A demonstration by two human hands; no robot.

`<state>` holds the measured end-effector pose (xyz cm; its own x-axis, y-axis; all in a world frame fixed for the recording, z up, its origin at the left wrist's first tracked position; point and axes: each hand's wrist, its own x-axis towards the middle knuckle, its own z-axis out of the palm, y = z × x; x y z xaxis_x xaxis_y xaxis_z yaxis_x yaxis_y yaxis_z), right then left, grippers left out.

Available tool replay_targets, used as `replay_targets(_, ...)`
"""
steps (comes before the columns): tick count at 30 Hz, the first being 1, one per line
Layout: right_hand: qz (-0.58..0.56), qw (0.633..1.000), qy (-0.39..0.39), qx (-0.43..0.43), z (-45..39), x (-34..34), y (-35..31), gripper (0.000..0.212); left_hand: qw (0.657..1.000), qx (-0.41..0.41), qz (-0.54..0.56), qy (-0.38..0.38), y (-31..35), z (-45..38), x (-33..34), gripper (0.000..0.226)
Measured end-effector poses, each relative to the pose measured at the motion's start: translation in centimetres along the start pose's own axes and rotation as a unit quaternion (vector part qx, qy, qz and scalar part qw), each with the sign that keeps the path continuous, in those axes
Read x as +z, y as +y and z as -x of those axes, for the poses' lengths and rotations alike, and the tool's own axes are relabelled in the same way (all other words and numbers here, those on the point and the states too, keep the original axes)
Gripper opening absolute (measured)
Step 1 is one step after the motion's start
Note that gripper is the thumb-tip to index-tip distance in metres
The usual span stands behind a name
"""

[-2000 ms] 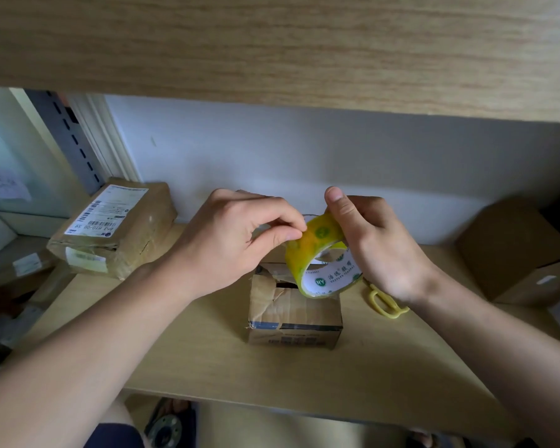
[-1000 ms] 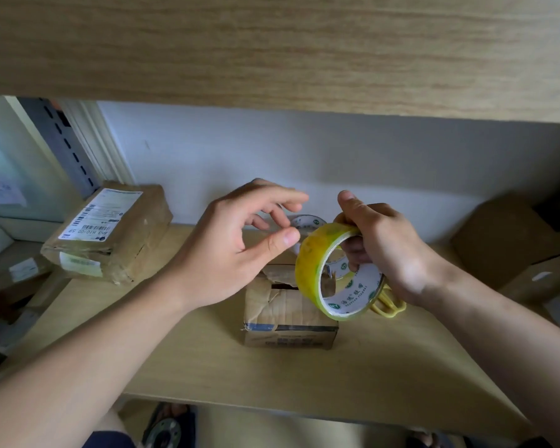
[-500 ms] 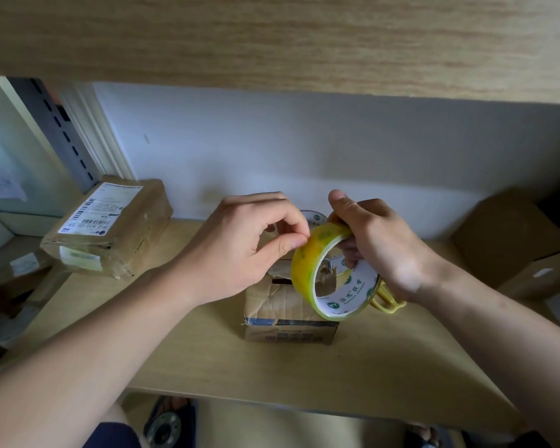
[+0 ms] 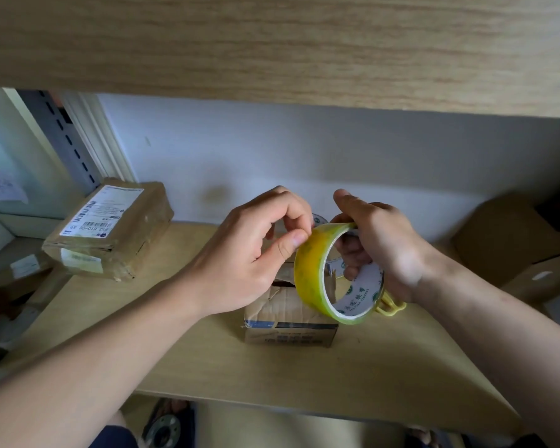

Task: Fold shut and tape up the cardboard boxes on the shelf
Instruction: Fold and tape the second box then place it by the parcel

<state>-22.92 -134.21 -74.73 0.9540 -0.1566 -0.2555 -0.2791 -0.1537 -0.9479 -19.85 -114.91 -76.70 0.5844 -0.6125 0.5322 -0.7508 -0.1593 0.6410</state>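
A small, worn cardboard box (image 4: 288, 321) sits in the middle of the wooden shelf (image 4: 353, 370), its top flaps crumpled and partly open. Above it my right hand (image 4: 379, 247) grips a yellowish roll of clear tape (image 4: 317, 286), fingers through the core and thumb on the rim. My left hand (image 4: 256, 253) pinches at the roll's upper left edge with thumb and forefinger. Whether a tape end is lifted cannot be made out.
A taped parcel with a shipping label (image 4: 110, 231) lies at the back left. Yellow scissor handles (image 4: 392, 307) peek out behind the roll. A larger brown box (image 4: 514, 247) stands at the right. An upper shelf board (image 4: 272, 43) hangs low overhead.
My left hand opened and drew back a second ago, then returned to the roll's edge and pinches it again. The right hand has tilted the roll slightly; the box stayed put.
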Motion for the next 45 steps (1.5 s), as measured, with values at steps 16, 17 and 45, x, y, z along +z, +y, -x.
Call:
replay_targets(16,0.051,0.998,-0.008,-0.019,0.0,0.0,0.5,0.059,0.999,-0.048,-0.002,-0.008,0.1,0.0,-0.6,0.023)
replay_targets(17,0.055,0.998,-0.002,-0.021,0.0,0.0,0.5,0.059,0.998,-0.039,-0.039,-0.01,0.4,0.0,-0.5,0.022)
replay_targets(45,0.063,0.997,0.019,0.025,-0.3,-1.1,0.3,0.062,0.999,-0.038,-0.032,0.016,0.7,0.2,1.1,0.006)
